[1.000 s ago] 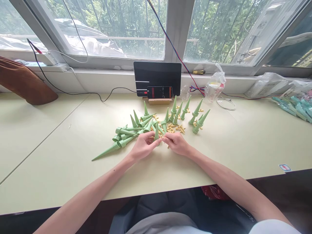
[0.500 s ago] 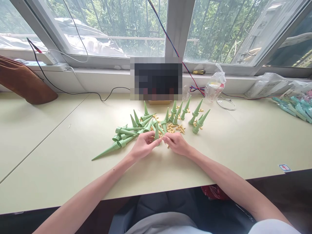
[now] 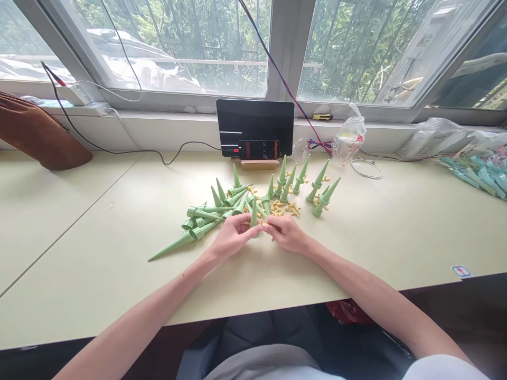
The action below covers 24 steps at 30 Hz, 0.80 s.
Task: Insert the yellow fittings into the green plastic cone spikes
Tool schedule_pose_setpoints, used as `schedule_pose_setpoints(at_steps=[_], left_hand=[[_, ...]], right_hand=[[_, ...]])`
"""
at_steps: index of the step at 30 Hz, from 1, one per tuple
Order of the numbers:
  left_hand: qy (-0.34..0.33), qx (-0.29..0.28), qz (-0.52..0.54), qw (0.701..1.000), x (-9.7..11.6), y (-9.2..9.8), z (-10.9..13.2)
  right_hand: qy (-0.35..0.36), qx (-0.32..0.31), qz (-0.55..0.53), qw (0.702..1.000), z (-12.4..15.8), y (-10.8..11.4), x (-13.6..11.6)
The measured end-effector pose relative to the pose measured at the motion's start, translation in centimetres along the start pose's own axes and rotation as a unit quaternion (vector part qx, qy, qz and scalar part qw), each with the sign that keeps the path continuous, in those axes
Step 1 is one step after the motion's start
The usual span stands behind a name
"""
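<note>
My left hand (image 3: 234, 235) is closed around the base of a green plastic spike (image 3: 254, 215), its tip pointing up. Close against it, my right hand (image 3: 287, 233) pinches a small yellow valve (image 3: 261, 224) at the side of that spike; the fingertips partly hide it. Just beyond my hands lies a pile of loose yellow valves (image 3: 292, 209). Several loose green spikes (image 3: 204, 229) lie heaped to the left. At the right, green spikes fitted with yellow valves (image 3: 318, 182) stand tip up on the table.
A black tablet (image 3: 255, 119) leans at the back, with a phone (image 3: 259, 150) on a cardboard stand (image 3: 259, 165) before it. A brown bag (image 3: 43, 134) lies at left. Plastic-wrapped items (image 3: 350, 138) and teal packets (image 3: 481, 171) sit at right. The table's front edge runs below my forearms.
Both hands stay at the same place with the spike between them. The yellow valve shows slightly more between the fingertips now. Otherwise only the view has shifted a little.
</note>
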<state>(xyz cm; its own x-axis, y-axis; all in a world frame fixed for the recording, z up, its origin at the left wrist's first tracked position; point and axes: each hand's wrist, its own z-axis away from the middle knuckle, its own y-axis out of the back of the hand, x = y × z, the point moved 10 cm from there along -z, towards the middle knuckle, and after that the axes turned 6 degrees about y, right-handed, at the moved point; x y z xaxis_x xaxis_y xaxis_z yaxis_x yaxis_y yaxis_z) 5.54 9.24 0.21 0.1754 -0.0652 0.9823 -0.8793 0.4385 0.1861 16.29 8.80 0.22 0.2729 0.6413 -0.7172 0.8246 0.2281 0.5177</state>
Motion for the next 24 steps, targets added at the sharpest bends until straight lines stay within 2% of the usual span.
schedule_pose_setpoints(at_steps=[10,24], left_hand=[[-0.015,-0.017,0.003,1.000,0.23,-0.37,0.10],[-0.021,-0.015,-0.009,1.000,0.58,-0.46,0.12]], right_hand=[[0.007,-0.018,0.046,0.999,-0.11,-0.20,-0.17],[-0.002,-0.027,0.052,0.998,-0.14,-0.40,-0.19]])
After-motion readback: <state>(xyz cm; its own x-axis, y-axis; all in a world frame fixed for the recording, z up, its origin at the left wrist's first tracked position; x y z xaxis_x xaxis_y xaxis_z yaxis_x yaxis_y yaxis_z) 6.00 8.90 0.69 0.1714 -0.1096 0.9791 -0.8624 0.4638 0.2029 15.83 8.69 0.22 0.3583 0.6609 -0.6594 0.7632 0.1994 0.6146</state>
